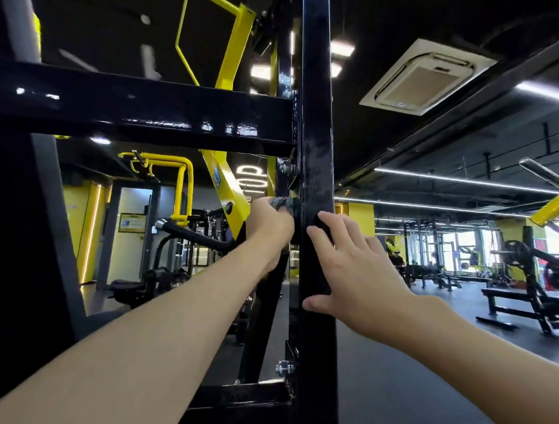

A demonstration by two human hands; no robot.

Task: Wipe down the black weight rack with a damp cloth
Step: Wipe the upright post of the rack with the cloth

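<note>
Two bare hands work at the black upright (pixel 315 114) of a gym weight rack, one of them holding a cloth.

The left hand (pixel 269 226) grips a bunched grey cloth (pixel 283 203) and presses it against the left edge of the upright, just below a pair of bolts (pixel 285 166) where the glossy black crossbeam (pixel 139 112) joins. The right hand (pixel 354 266) lies flat on the upright a little lower, fingers spread across its front face and thumb reaching out beneath. Yellow machine arms (pixel 227 185) stand behind the rack, a flat bench (pixel 512 297) sits off to the right, and a ceiling air-conditioning unit (pixel 426 77) hangs overhead.
</note>
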